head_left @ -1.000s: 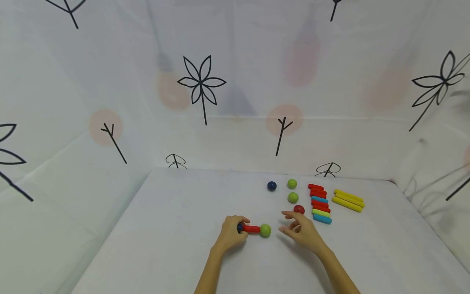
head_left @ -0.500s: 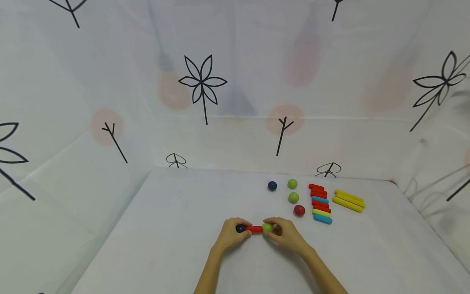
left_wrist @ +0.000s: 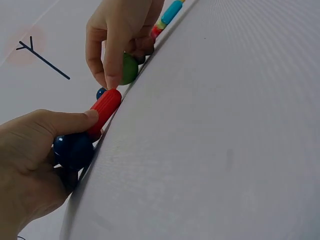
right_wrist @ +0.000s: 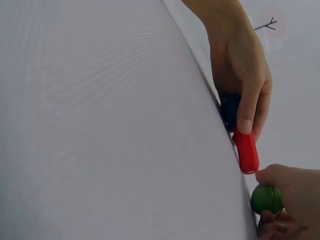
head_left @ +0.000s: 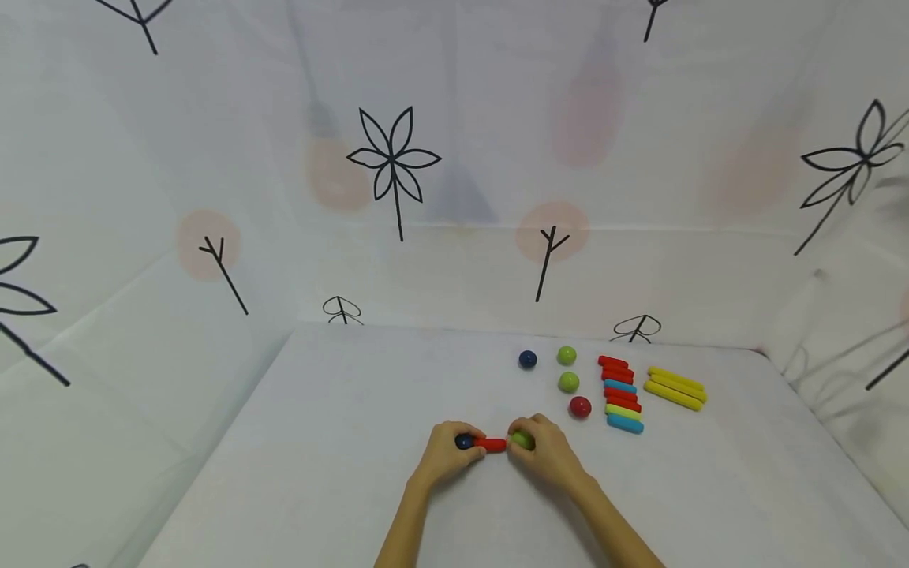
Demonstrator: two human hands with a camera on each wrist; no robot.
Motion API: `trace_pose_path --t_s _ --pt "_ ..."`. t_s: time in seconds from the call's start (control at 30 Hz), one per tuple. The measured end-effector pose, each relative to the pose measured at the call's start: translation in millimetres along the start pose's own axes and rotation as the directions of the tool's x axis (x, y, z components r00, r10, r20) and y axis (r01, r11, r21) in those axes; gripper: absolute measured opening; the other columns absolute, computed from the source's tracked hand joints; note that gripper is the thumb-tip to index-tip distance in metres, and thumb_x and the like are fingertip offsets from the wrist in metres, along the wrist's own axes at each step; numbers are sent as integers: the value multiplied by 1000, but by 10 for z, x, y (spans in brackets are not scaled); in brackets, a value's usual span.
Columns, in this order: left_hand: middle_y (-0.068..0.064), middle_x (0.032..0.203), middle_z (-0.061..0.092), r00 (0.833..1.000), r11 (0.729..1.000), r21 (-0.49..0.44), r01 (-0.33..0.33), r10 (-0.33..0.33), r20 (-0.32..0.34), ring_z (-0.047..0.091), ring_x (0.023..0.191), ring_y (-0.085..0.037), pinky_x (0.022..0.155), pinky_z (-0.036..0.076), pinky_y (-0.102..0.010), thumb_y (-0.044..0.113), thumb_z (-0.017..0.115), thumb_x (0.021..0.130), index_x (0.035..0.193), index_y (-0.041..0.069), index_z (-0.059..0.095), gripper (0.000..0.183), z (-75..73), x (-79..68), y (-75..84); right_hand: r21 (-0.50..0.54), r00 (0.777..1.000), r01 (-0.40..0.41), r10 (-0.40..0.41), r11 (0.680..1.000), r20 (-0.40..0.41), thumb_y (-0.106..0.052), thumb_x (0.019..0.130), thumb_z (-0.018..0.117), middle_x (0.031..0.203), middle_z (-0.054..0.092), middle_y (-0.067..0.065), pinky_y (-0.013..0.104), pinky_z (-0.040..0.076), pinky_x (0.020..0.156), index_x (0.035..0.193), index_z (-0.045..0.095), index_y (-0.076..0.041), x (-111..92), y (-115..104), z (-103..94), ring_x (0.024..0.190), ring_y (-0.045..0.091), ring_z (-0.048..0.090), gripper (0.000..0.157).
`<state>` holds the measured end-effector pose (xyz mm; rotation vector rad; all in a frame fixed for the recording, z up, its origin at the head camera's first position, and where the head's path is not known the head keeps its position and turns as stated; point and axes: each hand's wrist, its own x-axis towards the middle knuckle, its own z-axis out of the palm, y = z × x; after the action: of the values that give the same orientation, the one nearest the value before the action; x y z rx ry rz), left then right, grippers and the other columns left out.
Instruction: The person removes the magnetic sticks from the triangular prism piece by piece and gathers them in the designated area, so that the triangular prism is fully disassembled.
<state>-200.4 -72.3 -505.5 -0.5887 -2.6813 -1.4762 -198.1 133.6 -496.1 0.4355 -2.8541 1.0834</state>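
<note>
My left hand (head_left: pixel 446 452) pinches a short red rod (head_left: pixel 491 445), thumb on one side, with a dark blue ball (left_wrist: pixel 74 151) at the rod's near end against the palm. My right hand (head_left: pixel 550 453) holds a green ball (right_wrist: pixel 266 199) in curled fingers. In the right wrist view, the rod's free end, where a small pale spot shows, stands apart from the green ball, with my right thumb tip beside that end. Fingers partly hide the green ball in the head view.
On the white table (head_left: pixel 319 489), behind the right hand, lie a red ball (head_left: pixel 580 407), two green balls (head_left: pixel 568 382) and a dark blue ball (head_left: pixel 528 360). Farther right are a row of short red, blue and lime rods (head_left: pixel 621 397) and several longer yellow rods (head_left: pixel 675 388).
My right hand has come left from beside the red ball and taken hold of the green ball. That ball, formerly against the red rod's end, is now slightly right of it, with a gap.
</note>
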Motion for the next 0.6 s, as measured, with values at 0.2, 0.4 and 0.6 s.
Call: trace_pose_path --t_s 0.2,0.4,0.6 --pt "-5 101 68 997 999 -38 26 -24 72 60 94 -18 86 47 -32 15 74 76 110 6 67 36 -82 -1 -35 102 995 -31 40 994 -91 -9 79 74 99 57 5 23 48 69 105 66 -10 36 56 -52 82 15 50 27" --pt "-13 106 65 991 981 -191 38 -12 135 58 93 -22 83 47 -26 9 73 75 117 0 61 44 -215 -20 -108 178 980 -32 66 984 -188 -1 78 72 104 60 13 28 53 73 115 60 -1 176 134 -86 84 21 57 39" --pt "-19 107 63 990 960 -267 78 -44 131 58 93 -26 81 49 -24 3 71 78 111 -7 61 36 -273 -61 -62 287 952 -117 190 951 -241 -4 81 71 109 63 22 30 54 73 120 57 5 354 184 -37 82 26 63 43"
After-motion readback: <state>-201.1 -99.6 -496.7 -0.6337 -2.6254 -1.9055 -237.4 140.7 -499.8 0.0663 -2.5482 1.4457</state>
